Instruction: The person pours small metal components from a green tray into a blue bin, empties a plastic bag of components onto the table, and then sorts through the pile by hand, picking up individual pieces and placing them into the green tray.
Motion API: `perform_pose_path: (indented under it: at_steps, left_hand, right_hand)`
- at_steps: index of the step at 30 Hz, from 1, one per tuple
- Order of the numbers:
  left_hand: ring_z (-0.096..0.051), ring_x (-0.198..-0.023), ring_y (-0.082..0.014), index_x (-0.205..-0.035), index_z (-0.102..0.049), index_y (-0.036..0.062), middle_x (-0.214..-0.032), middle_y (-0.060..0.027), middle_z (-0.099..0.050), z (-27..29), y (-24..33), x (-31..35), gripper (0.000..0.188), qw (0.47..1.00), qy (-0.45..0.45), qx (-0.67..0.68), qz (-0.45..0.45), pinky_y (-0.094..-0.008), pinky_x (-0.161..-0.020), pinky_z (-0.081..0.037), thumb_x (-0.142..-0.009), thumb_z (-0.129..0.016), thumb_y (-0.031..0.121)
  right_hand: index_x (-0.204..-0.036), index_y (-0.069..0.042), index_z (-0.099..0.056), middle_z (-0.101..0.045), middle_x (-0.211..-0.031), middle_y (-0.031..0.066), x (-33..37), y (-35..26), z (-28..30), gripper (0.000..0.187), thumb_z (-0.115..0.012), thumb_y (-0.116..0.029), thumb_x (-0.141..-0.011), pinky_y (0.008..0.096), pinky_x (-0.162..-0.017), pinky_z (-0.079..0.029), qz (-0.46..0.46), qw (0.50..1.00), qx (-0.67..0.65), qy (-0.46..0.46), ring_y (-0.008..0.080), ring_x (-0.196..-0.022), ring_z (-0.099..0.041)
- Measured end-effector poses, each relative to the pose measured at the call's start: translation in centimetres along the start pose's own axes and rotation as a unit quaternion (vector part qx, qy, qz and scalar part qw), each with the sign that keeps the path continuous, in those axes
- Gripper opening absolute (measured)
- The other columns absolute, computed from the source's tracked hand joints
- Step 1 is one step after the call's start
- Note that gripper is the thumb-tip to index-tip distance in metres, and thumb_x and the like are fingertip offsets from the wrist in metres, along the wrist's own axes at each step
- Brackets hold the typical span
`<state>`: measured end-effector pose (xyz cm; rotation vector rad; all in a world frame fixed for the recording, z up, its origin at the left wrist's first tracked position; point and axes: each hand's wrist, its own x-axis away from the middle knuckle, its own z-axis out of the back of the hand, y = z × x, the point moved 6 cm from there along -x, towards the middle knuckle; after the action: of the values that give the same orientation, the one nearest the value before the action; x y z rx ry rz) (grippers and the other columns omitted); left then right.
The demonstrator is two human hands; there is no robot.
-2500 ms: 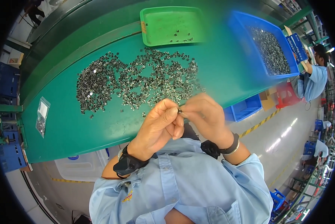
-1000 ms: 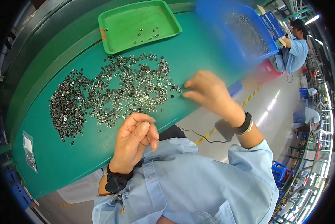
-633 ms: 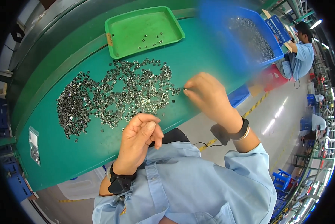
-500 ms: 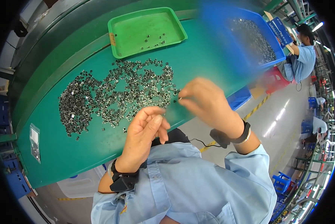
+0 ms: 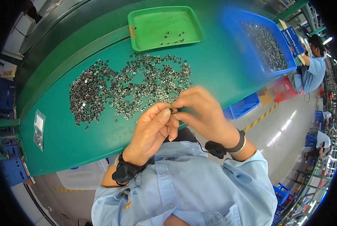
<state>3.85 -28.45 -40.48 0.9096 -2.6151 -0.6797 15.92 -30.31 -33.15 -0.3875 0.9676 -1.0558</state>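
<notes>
My left hand (image 5: 151,126) and my right hand (image 5: 203,113) meet at the near edge of the green table, fingertips almost touching. Between them is a tiny dark metal part (image 5: 172,110), pinched by the right thumb and forefinger. The left fingers are curled with the thumb pressed to the forefinger beside that part; whatever else they hold is hidden. Just beyond the hands, many small square metal parts (image 5: 149,84) lie scattered over the table. A denser heap of the same parts (image 5: 86,98) is to the left.
A green tray (image 5: 153,15) with several small parts stands at the back. At the far right is a blue bin (image 5: 247,64) full of small shiny pieces. A clear plastic bag (image 5: 39,130) lies at the left. A co-worker (image 5: 314,69) sits beyond the bin.
My right hand has moved left and in from the scattered parts to my left hand, bringing a small metal part. The view has shifted slightly.
</notes>
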Motion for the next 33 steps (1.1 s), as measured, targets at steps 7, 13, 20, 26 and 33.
perform_pose_path:
  at_steps: [7, 13, 20, 26, 33]
  left_hand:
    - [-0.057, -0.061, -0.0143, -0.114, -0.054, 0.0004, -0.086, -0.0096, -0.062, 0.4, 0.6, 0.7, 0.025, 0.997, 0.049, -0.057, -0.011, -0.026, -0.053, -0.046, -0.097, -0.049, 0.019]
    - [-0.058, -0.062, -0.0136, -0.112, -0.053, 0.0, -0.088, -0.0102, -0.062, 0.4, 1.1, 1.0, 0.024, 0.991, 0.071, -0.11, -0.028, -0.0251, -0.053, -0.047, -0.098, -0.048, 0.018]
    - [-0.059, -0.063, -0.0137, -0.11, -0.051, 0.0004, -0.088, -0.0103, -0.061, 0.2, 1.6, 0.8, 0.022, 0.987, 0.061, -0.144, -0.028, -0.0254, -0.052, -0.048, -0.098, -0.047, 0.018]
    - [-0.059, -0.062, -0.0143, -0.105, -0.051, 0.0009, -0.085, -0.0101, -0.061, 0.7, 1.9, 0.2, 0.019, 0.993, 0.052, -0.096, -0.044, -0.0262, -0.052, -0.047, -0.098, -0.046, 0.018]
    - [-0.058, -0.061, -0.0143, -0.102, -0.051, 0.0013, -0.083, -0.0096, -0.061, 0.7, 1.9, 0.2, 0.019, 0.994, 0.039, -0.091, -0.049, -0.0265, -0.052, -0.047, -0.098, -0.046, 0.019]
  right_hand:
    - [-0.094, -0.007, -0.062, -0.06, -0.093, 0.0079, 0.0, -0.3, -0.5, 0.03, -0.075, -0.001, -0.068, 0.0345, -0.071, -0.048, 0.001, 0.999, 0.027, 0.035, 0.0259, -0.085, -0.059]
    - [-0.091, -0.007, -0.061, -0.06, -0.09, 0.0077, -0.4, -0.9, -0.3, 0.027, -0.073, 0.0, -0.067, 0.0346, -0.069, -0.047, 0.039, 0.996, 0.083, 0.003, 0.0264, -0.083, -0.058]
    - [-0.086, -0.007, -0.061, -0.06, -0.087, 0.0066, -1.2, -0.1, -0.9, 0.024, -0.073, 0.0, -0.067, 0.0345, -0.068, -0.047, 0.062, 0.996, 0.058, -0.016, 0.0261, -0.082, -0.058]
    - [-0.085, -0.006, -0.058, -0.059, -0.084, 0.0056, -1.9, 0.5, -1.4, 0.018, -0.071, -0.004, -0.073, 0.0334, -0.069, -0.047, 0.06, 0.998, 0.0, -0.018, 0.0241, -0.078, -0.058]
    - [-0.091, -0.005, -0.059, -0.059, -0.089, 0.0079, -2.1, 0.6, -1.4, 0.021, -0.07, 0.003, -0.074, 0.0309, -0.066, -0.049, 0.006, 0.996, -0.074, -0.051, 0.0211, -0.083, -0.06]
